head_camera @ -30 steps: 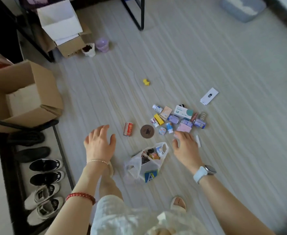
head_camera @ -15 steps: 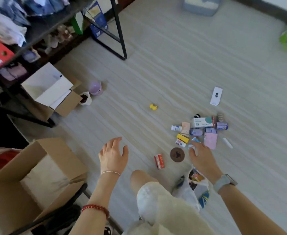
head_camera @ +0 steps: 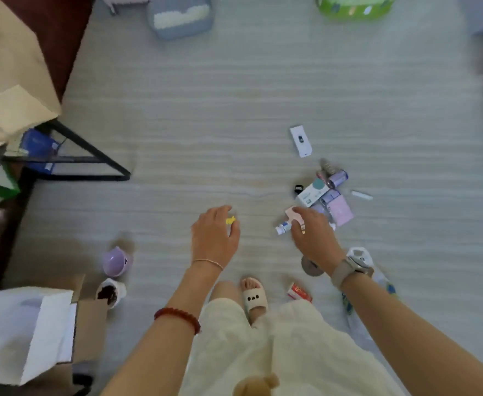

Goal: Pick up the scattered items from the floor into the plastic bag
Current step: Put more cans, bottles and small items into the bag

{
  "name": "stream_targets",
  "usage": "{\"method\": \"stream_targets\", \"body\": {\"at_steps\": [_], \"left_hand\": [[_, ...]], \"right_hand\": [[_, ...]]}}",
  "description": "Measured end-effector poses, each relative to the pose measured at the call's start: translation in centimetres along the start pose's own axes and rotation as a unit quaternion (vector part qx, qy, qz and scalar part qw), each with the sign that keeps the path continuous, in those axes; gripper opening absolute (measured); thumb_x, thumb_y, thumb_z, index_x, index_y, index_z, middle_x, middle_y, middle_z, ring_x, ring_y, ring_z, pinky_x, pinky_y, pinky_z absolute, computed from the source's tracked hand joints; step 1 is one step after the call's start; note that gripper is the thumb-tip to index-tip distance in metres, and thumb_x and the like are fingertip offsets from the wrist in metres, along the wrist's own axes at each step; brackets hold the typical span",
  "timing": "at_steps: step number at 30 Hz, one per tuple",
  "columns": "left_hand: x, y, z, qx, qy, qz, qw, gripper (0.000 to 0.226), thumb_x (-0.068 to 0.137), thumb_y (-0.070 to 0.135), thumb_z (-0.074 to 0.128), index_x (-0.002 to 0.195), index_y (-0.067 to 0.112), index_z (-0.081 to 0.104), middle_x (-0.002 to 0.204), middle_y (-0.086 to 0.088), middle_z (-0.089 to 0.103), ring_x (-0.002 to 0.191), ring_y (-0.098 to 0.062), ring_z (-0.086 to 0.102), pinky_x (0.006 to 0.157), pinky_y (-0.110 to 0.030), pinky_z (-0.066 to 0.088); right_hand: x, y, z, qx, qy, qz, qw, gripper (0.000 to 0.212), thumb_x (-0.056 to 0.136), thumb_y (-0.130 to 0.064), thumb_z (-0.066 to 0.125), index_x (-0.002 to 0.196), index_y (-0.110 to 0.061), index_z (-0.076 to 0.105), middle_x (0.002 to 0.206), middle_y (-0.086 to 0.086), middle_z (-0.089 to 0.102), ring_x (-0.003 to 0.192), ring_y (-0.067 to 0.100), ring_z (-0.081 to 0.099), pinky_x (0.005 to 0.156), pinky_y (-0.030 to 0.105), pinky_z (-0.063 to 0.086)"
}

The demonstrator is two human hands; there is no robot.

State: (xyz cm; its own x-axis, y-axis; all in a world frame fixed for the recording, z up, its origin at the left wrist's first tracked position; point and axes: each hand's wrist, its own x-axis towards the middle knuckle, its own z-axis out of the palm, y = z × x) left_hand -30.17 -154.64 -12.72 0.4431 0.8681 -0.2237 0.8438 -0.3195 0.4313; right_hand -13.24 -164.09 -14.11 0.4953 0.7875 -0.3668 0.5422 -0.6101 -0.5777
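Head view shows the left hand [head_camera: 215, 235] reaching down over the small yellow item [head_camera: 230, 220], which peeks out just beyond its curled fingertips; the fingers bend toward it but do not visibly close on it, so the hand looks loosely open and about to pinch. It sits there, I judge, because this stray piece lies apart from the rest and needs its own reach.

The right hand [head_camera: 314, 238] hovers over the near edge of the pile of small boxes and bottles [head_camera: 324, 194], fingers relaxed and spread, with a white bottle [head_camera: 282, 227] just at its thumb side; motion blur makes it hard to say whether it touches anything. The plastic bag [head_camera: 361, 257] lies just behind the right wrist, close enough to drop things into. A red packet [head_camera: 299, 292] and a brown disc [head_camera: 310, 267] lie on the floor between the two forearms.

Half a second ago the yellow item was well ahead of the left hand and the bag lay under the right forearm; now the person has stepped forward and the left hand has reached it.
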Motion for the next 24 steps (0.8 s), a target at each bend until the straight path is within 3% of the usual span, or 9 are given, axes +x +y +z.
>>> {"method": "stream_targets", "body": {"at_steps": [4,8,12,15,18,24], "left_hand": [[5.9,3.1,1.6,0.025,-0.125,0.121,0.984,0.05,0.083,0.036,0.037,0.123,0.011,0.053,0.124,-0.012,0.057,0.115,-0.031,0.051,0.095,-0.04,0.038],[10.0,6.1,5.2,0.046,-0.219,0.254,0.941,0.074,0.07,0.051,0.021,0.118,0.007,0.056,0.118,-0.018,0.059,0.109,-0.037,0.053,0.09,-0.045,0.042],[12.0,9.2,8.9,0.111,-0.283,0.347,0.887,0.049,0.084,0.035,0.04,0.119,0.004,0.054,0.121,-0.021,0.056,0.11,-0.038,0.052,0.089,-0.043,0.041],[12.0,10.6,12.7,0.168,-0.314,0.428,0.83,0.039,0.088,0.026,0.047,0.123,0.008,0.051,0.123,-0.018,0.055,0.111,-0.037,0.05,0.089,-0.042,0.041],[11.0,10.7,18.4,0.227,-0.343,0.478,0.776,0.039,0.089,0.026,0.047,0.125,0.013,0.048,0.125,-0.014,0.054,0.113,-0.034,0.049,0.09,-0.042,0.041],[10.6,7.6,36.1,0.284,-0.377,0.467,0.748,0.041,0.091,0.024,0.046,0.129,0.013,0.043,0.131,-0.014,0.048,0.12,-0.032,0.044,0.094,-0.041,0.04]], "right_hand": [[-0.1,1.9,-0.4,0.041,0.057,0.135,0.988,0.039,0.09,-0.014,0.046,0.128,-0.007,0.047,0.129,0.018,0.052,0.12,0.034,0.045,0.1,0.042,0.037],[-1.7,5.4,1.0,0.111,0.124,0.297,0.94,0.04,0.093,-0.016,0.043,0.132,-0.01,0.043,0.132,0.016,0.051,0.122,0.032,0.044,0.104,0.043,0.037],[-3.9,8.9,2.8,0.19,0.18,0.412,0.873,0.038,0.092,-0.015,0.044,0.13,-0.009,0.045,0.132,0.017,0.05,0.121,0.034,0.046,0.103,0.044,0.039],[-6.1,11.8,4.6,0.226,0.208,0.461,0.832,0.04,0.09,-0.014,0.045,0.131,-0.01,0.044,0.135,0.016,0.048,0.124,0.032,0.044,0.105,0.044,0.038],[-7.8,15.9,7.7,0.223,0.204,0.485,0.82,0.042,0.091,-0.014,0.044,0.133,-0.01,0.041,0.138,0.015,0.044,0.128,0.031,0.039,0.106,0.04,0.035],[-6.8,27.7,18.9,0.2,0.158,0.485,0.836,0.042,0.094,-0.021,0.041,0.136,-0.016,0.036,0.139,0.009,0.043,0.128,0.026,0.038,0.104,0.039,0.037]]}}
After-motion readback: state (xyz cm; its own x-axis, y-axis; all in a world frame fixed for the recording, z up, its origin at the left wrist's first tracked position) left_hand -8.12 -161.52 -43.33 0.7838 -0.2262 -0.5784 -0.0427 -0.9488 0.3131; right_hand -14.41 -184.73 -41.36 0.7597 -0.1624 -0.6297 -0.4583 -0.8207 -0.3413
